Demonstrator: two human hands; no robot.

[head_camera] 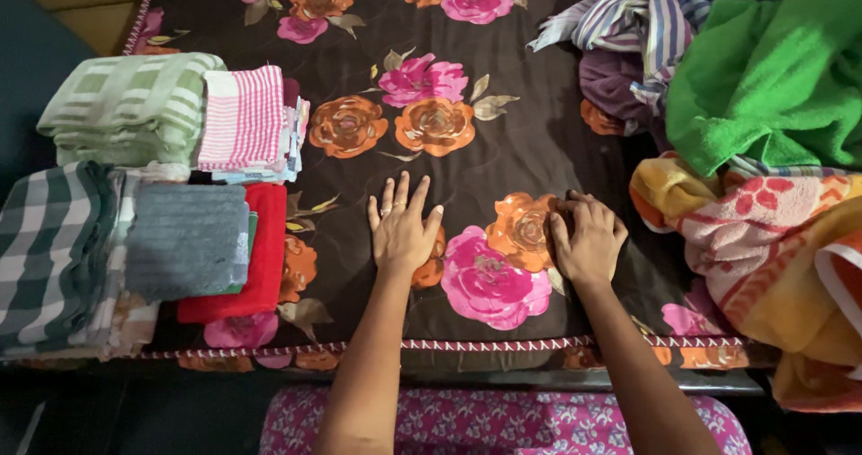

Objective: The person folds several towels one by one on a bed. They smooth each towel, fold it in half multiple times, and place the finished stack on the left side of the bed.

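Both hands lie on the flowered bed cover [503, 150] near its front edge: left hand [402, 232] flat, right hand [588, 240] curled, neither holding anything.

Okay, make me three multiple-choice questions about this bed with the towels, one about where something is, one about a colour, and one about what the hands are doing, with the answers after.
1. Where do the folded towels lie?
A. to the left of the hands
B. to the right of the hands
C. on the floor

2. What colour is the loose towel at the upper right?
A. blue
B. white
C. green

3. How does the left hand rest on the flowered bedspread?
A. clenched round a towel
B. flat, fingers spread
C. lifted off the bed

Answers:
1. A, the folded stacks sit on the left side of the bedspread.
2. C, it is bright green, on the unfolded heap.
3. B, the palm lies down on the cloth, holding nothing; the right hand rests beside it with fingers curled.
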